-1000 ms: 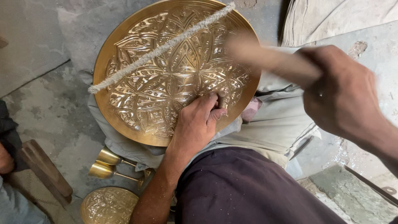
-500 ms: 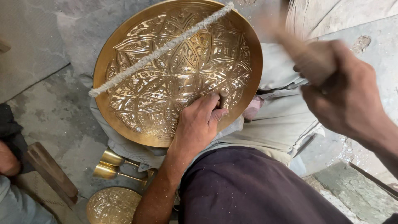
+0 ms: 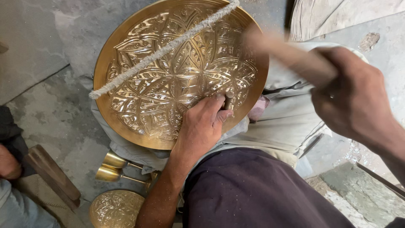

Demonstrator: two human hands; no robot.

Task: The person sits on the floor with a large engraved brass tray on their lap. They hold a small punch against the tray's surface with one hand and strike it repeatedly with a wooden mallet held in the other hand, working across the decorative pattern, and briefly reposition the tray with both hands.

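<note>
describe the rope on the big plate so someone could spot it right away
Find the large round engraved brass plate resting on the person's lap. Stretched straight across its upper half, left rim to top rim, is a pale twisted rope. It is the only rough, whitish, fibrous thing against shiny gold metal.

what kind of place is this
Likely a metal craft workshop, worked at floor level. A large embossed brass tray lies under the left hand, smaller brass pieces sit on the rough concrete floor, and the right hand swings a wooden handle.
</note>
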